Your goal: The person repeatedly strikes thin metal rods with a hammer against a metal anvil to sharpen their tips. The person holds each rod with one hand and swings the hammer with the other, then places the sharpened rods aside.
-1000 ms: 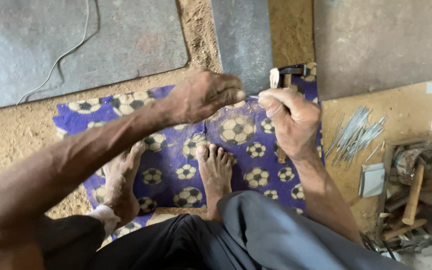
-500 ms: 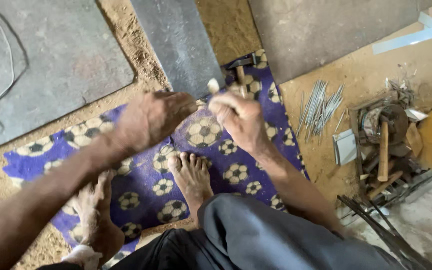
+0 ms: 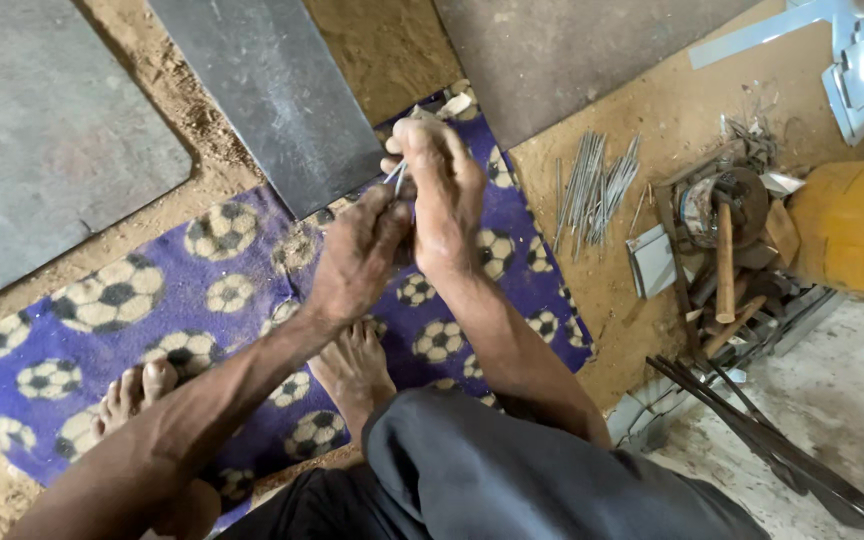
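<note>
Both hands [image 3: 407, 225] pinch what looks like a thin metal strip [image 3: 398, 175] over the mat [image 3: 102, 330].

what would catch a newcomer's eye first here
The two hands, left hand and right hand, pinch a thin metal piece together at centre. Beneath them lies a purple mat with football print. To the right, thin metal rods lie on the sandy floor.
</note>
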A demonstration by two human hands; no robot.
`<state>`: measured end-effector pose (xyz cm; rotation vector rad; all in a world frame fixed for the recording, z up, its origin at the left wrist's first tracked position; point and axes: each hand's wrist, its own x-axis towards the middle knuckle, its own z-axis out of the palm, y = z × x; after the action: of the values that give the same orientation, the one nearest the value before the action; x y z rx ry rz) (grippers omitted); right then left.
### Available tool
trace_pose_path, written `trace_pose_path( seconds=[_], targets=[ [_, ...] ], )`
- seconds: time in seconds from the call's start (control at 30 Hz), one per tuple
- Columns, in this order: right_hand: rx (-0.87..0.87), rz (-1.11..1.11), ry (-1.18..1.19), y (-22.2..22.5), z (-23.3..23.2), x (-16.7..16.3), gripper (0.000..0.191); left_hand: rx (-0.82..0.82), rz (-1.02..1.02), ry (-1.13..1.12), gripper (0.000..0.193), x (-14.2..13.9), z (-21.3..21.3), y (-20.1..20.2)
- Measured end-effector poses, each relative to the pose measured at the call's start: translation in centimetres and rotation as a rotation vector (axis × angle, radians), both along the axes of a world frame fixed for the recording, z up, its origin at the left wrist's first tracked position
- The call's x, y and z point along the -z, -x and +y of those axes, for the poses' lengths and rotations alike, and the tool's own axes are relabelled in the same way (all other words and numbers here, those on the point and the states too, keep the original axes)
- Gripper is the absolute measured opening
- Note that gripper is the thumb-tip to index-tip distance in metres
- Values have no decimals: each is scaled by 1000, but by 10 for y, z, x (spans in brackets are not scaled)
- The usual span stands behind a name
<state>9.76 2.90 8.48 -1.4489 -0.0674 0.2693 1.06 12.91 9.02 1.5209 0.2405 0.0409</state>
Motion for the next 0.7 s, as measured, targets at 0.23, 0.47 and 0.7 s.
trace_pose_path(
  seconds=[0.23,0.47,0.7],
  targets=[
    [-210,-52,146,-17,-40,27,26,124,230,-54,30,30,10,2],
    [-182,-452,875,-21,-72,37,19,75,254,-166,29,71,11,23],
    [-665,-751,1499,-30,-35,52,50,134,268,-148,28,66,2,34]
  ],
)
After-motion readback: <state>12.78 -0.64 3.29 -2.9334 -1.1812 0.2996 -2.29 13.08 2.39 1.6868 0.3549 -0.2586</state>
